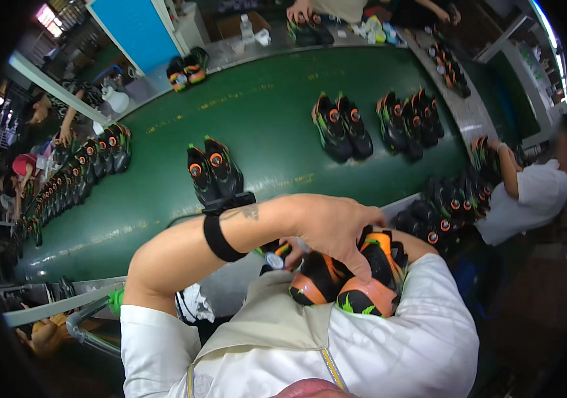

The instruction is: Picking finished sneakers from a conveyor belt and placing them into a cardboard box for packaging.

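Against my chest are two black-and-orange sneakers, the left one (315, 282) and the right one (371, 288), heels toward me with green marks on the right one. My left hand (340, 229) reaches across from the left and grips them from above, its thumb on the right sneaker's orange heel. Behind that wrist, my right hand (292, 253) shows only in part. Its fingers are curled beside a small round pale disc (275, 260) on something dark; the rest is hidden. A black strap with a small device (220, 232) circles my left forearm.
A green conveyor belt (263, 93) runs across ahead, carrying several sneaker pairs; the nearest pair (214, 171) stands just beyond my left forearm. More sneakers line the belt's left edge (84, 169) and crowd the right (452, 202). A co-worker (529, 192) works at right, others along the far side.
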{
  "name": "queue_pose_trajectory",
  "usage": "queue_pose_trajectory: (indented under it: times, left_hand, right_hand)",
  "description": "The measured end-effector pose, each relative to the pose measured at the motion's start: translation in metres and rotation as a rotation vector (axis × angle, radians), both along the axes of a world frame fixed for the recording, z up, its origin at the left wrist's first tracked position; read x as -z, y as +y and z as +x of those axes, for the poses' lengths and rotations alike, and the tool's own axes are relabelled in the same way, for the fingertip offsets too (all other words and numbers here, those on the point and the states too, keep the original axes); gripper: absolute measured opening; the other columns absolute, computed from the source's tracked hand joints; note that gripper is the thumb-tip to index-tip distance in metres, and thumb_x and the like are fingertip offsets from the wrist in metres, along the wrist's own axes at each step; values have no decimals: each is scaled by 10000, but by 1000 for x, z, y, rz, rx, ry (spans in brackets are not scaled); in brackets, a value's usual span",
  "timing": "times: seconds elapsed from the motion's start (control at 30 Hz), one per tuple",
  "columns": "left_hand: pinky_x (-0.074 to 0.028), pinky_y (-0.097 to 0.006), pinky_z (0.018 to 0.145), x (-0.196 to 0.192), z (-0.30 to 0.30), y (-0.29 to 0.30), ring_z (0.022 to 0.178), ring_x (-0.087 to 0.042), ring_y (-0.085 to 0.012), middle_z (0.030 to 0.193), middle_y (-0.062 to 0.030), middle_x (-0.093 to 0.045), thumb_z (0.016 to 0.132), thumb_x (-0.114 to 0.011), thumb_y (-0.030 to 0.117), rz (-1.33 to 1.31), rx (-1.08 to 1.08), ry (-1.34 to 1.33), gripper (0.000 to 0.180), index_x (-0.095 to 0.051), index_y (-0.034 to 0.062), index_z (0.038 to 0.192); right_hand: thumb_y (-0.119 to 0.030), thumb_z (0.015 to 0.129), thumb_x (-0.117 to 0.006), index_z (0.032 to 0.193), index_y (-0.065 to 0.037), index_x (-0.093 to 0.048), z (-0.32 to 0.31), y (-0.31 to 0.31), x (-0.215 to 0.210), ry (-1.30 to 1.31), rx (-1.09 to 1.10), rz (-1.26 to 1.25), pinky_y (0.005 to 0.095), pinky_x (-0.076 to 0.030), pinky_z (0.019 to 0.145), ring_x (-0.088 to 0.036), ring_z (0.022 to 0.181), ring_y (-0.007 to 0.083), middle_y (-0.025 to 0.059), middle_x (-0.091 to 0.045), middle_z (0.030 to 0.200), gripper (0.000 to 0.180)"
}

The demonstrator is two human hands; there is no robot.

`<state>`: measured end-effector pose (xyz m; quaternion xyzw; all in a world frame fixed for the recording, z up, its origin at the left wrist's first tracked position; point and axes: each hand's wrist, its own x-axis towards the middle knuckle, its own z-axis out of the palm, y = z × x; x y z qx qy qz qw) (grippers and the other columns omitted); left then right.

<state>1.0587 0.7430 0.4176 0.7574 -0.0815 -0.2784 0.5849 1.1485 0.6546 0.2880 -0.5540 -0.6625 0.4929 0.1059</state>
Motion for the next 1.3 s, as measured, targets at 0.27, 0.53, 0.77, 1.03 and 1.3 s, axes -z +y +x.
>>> queue_pose_trajectory:
  times: [0.27,0.53,0.77,1.03,1.3]
  left_hand:
    - [-539,-317,727,-4,-25,-35,867,-675,-191,911,-82,-705,751,-832,451,-5,153,244,619,-644,59,1192]
    - [-594,-358,648,9,-40,-59,1015,-644,-207,1122,-88,-680,760,-835,388,-117,319,316,665,-584,57,1280]
    - [-535,-308,809,-4,-99,-79,911,-662,-176,991,-69,-721,670,-898,426,-234,-56,156,616,-679,25,1083]
    - [-581,-305,775,-12,-260,33,895,-667,-145,1005,-101,-714,662,-910,389,-243,-361,-43,748,-600,-68,1168]
    - [-559,-320,728,-30,-351,178,819,-701,-203,858,-156,-717,630,-916,443,358,-665,-14,682,-652,-85,972]
  right_hand:
    - [-429,720,-746,1034,-65,-717,-17,-14,-33,51,-47,46,386,-527,795,-677,901,283,128,-713,970,482]
    - [-358,730,-768,1090,-81,-707,-50,-38,-77,421,26,-75,376,-524,819,-676,946,249,104,-719,1047,459]
    - [-396,743,-778,1043,-80,-722,-32,1,92,26,-350,-261,356,-496,622,-586,678,119,33,-705,784,439]
    - [-329,840,-743,991,-30,-730,-36,5,21,51,320,-340,300,-499,707,-625,770,110,29,-710,860,335]
    - [-413,757,-773,1048,-60,-737,-34,5,60,-153,462,-79,350,-530,802,-699,861,221,119,-738,950,459]
